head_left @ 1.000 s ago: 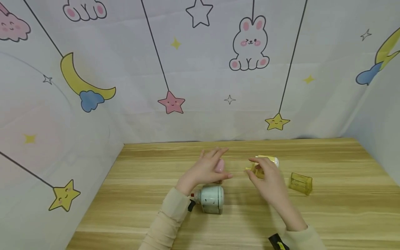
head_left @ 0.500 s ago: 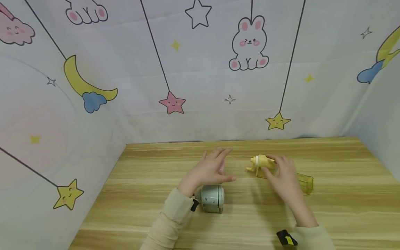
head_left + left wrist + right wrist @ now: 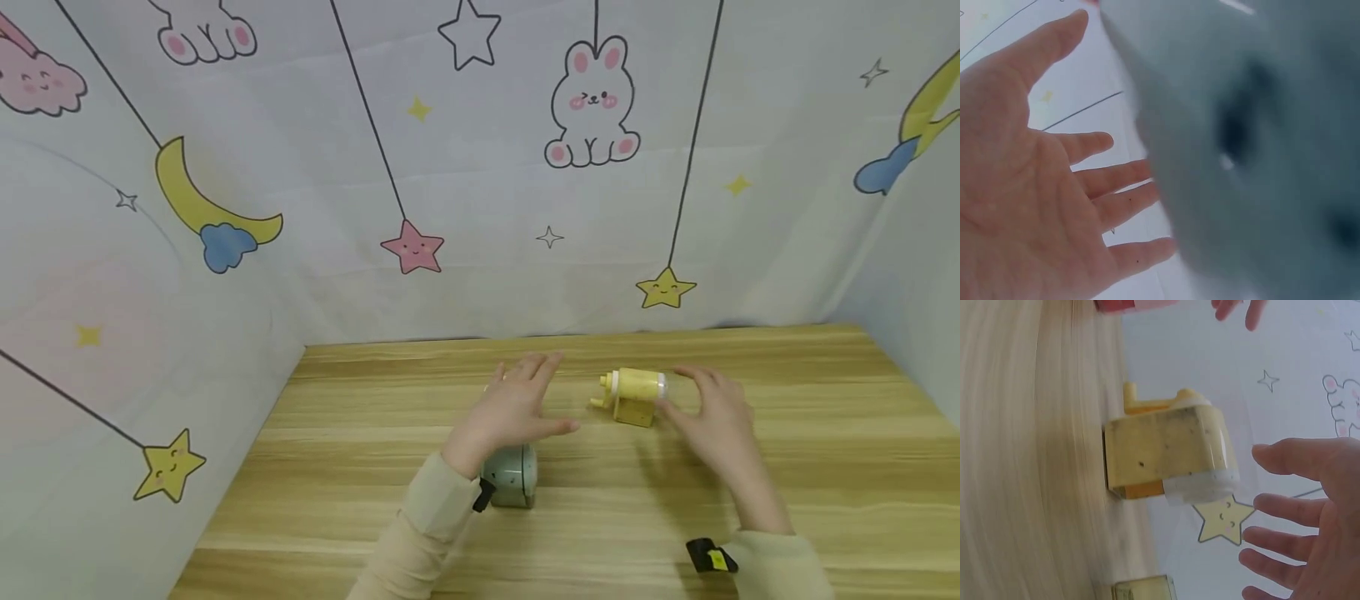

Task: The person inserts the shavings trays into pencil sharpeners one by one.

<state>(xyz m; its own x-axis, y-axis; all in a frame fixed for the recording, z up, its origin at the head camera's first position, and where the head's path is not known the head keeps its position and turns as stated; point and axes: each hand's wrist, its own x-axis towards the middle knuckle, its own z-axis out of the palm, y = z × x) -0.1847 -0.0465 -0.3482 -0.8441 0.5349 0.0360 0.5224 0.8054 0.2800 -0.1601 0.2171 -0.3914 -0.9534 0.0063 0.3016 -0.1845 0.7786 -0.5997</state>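
A yellow hand-crank pencil sharpener (image 3: 638,386) stands on the table, its crank pointing left; the right wrist view also shows the yellow sharpener (image 3: 1166,450) close up. My right hand (image 3: 712,425) hovers just to its right, thumb and fingers spread, holding nothing. A transparent yellow drawer (image 3: 1143,589) peeks in at the bottom of that view; in the head view the hand hides it. My left hand (image 3: 510,412) is spread behind a pale green speckled sharpener-like thing (image 3: 513,477), which looms blurred in the left wrist view (image 3: 1254,156). Neither appears gripped.
A red and pink object (image 3: 1129,305) shows at the top of the right wrist view; the left hand covers it in the head view. A wood-grain table (image 3: 300,517) runs back to a printed white cloth wall (image 3: 495,292).
My right hand has drawn rightward away from the yellow sharpener, uncovering it and covering the drawer. The left hand has shifted slightly right, hiding the pink object.
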